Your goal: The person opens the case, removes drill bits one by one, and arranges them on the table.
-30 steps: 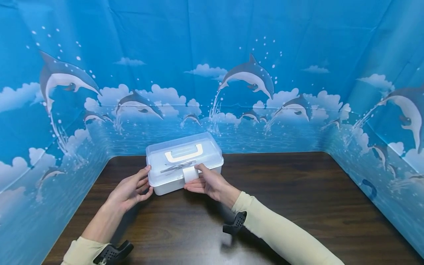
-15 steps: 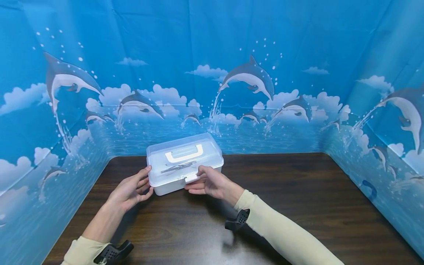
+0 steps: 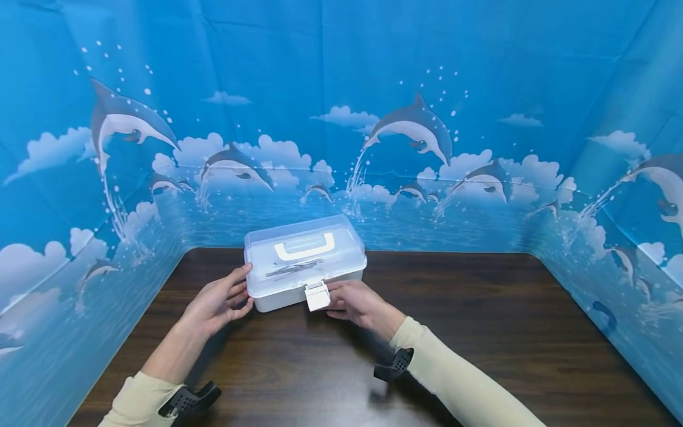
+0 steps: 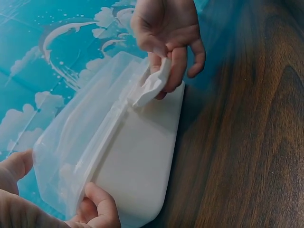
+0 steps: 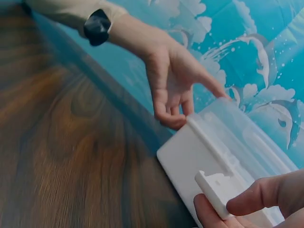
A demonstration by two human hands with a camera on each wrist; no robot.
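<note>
A box with a white base (image 3: 278,299) and a clear, closed lid (image 3: 256,250) stands at the table's back, left of centre; thin dark items show through the lid. My left hand (image 3: 210,307) grips its left end, thumb at the lid's edge and fingers bent lower down, as the left wrist view shows of the base (image 4: 137,161). On the front, the white latch (image 3: 318,296) sticks outward. My right hand (image 3: 364,305) pinches this latch (image 5: 216,194) between thumb and fingers; the fingers behind it are partly hidden.
A white handle (image 3: 305,249) lies on the lid. The dark wooden table (image 3: 480,332) ends at a blue dolphin-print cloth (image 3: 299,71) hanging behind and along both sides, close behind the box.
The latch has swung from flat against the front to standing outward, and my right hand has moved with it. My left hand keeps its grip on the box. The head view has shifted slightly.
</note>
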